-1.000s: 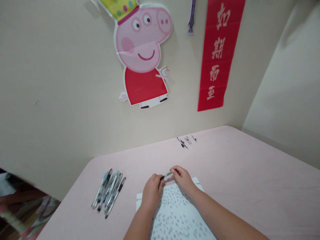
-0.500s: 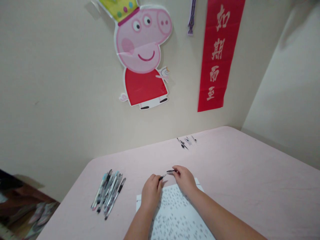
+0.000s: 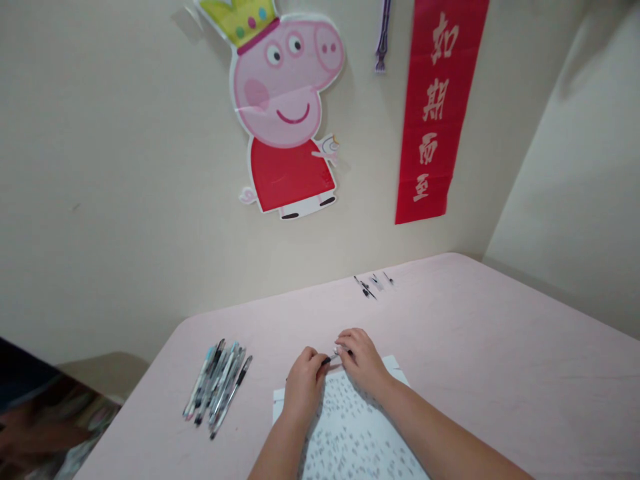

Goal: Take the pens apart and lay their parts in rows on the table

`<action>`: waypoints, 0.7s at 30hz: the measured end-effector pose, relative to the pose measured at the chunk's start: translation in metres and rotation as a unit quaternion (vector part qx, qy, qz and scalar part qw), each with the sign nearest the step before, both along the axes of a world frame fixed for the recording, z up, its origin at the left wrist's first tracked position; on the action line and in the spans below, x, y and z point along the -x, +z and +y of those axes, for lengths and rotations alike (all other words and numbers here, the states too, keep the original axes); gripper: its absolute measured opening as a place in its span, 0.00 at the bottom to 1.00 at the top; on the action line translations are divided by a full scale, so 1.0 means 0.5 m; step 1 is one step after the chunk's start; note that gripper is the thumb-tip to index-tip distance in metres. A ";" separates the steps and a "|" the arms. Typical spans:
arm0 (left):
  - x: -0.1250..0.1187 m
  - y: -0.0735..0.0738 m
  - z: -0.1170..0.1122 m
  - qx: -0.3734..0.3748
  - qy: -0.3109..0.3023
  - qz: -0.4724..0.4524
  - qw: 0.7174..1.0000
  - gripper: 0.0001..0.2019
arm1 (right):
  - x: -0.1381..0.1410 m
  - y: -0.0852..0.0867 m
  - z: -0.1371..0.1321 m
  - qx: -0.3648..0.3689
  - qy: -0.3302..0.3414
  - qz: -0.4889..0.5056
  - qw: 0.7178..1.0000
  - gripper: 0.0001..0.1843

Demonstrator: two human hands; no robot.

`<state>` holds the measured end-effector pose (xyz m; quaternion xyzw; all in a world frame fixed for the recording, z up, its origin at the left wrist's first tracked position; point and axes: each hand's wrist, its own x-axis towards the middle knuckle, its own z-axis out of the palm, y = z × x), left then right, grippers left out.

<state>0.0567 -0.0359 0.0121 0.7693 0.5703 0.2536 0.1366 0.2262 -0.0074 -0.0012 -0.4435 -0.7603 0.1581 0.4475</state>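
My left hand [image 3: 306, 373] is closed on a pen [image 3: 327, 361]; its dark grip pokes out past the fingertips toward the right. My right hand [image 3: 361, 360] pinches a small dark and clear piece, a pen cap [image 3: 349, 351] by its look, mostly covered by the fingers. Pen tip and cap meet or nearly meet between the hands; whether they touch I cannot tell. Beneath both wrists lies a white sheet of paper [image 3: 357, 427] covered with rows of handwriting.
A pile of pens [image 3: 220, 387] lies on the left of the pink-covered table [image 3: 480, 373]. Several small dark pen parts [image 3: 367, 287] rest near the back edge by the wall. A pig cutout [image 3: 290, 113] and a red banner [image 3: 435, 133] hang there. Part of a person [image 3: 30, 413] shows at far left.
My right hand has moved slightly left, bringing the cap to the pen's tip. The gap between them has closed. At far left, the person has shifted further into view.
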 end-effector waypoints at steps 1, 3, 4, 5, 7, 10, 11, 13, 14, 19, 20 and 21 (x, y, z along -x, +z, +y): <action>-0.001 0.001 0.000 -0.001 -0.002 0.003 1.000 0.10 | 0.002 0.003 -0.002 -0.001 0.013 -0.003 1.000 0.08; -0.002 0.002 0.000 -0.002 -0.006 0.008 1.000 0.11 | 0.005 0.008 -0.006 0.001 0.029 -0.013 1.000 0.07; -0.002 0.003 0.000 -0.003 -0.007 0.009 1.000 0.11 | 0.006 0.009 -0.008 0.003 0.034 -0.019 0.999 0.07; -0.002 0.003 0.001 -0.004 -0.009 0.011 1.000 0.10 | 0.006 0.009 -0.009 0.006 0.038 -0.025 0.999 0.07; -0.002 0.003 0.002 -0.007 -0.013 0.013 1.000 0.10 | 0.006 0.006 -0.009 0.013 0.042 -0.033 0.998 0.08; -0.001 -0.001 0.004 -0.012 -0.020 0.008 1.000 0.11 | 0.006 -0.001 -0.007 0.024 0.050 -0.031 0.998 0.09; 0.000 -0.003 0.004 -0.014 -0.022 0.005 1.000 0.11 | 0.005 -0.003 -0.006 0.029 0.053 -0.027 0.998 0.08; 0.001 -0.007 0.004 -0.017 -0.018 0.001 1.000 0.10 | 0.005 -0.006 -0.005 0.039 0.056 -0.016 0.998 0.07; 0.002 -0.008 0.003 -0.018 -0.015 0.001 1.000 0.09 | 0.006 -0.007 -0.004 0.044 0.058 -0.009 0.997 0.07; 0.004 -0.007 0.001 -0.012 -0.003 0.005 1.000 0.06 | 0.006 -0.009 -0.001 0.064 0.071 0.027 0.995 0.07; 0.005 -0.006 0.001 -0.009 -0.005 0.004 1.000 0.06 | 0.006 -0.009 0.000 0.065 0.074 0.035 0.995 0.07; 0.005 -0.005 0.001 -0.008 -0.007 0.003 1.000 0.06 | 0.005 -0.010 0.000 0.066 0.076 0.044 0.994 0.07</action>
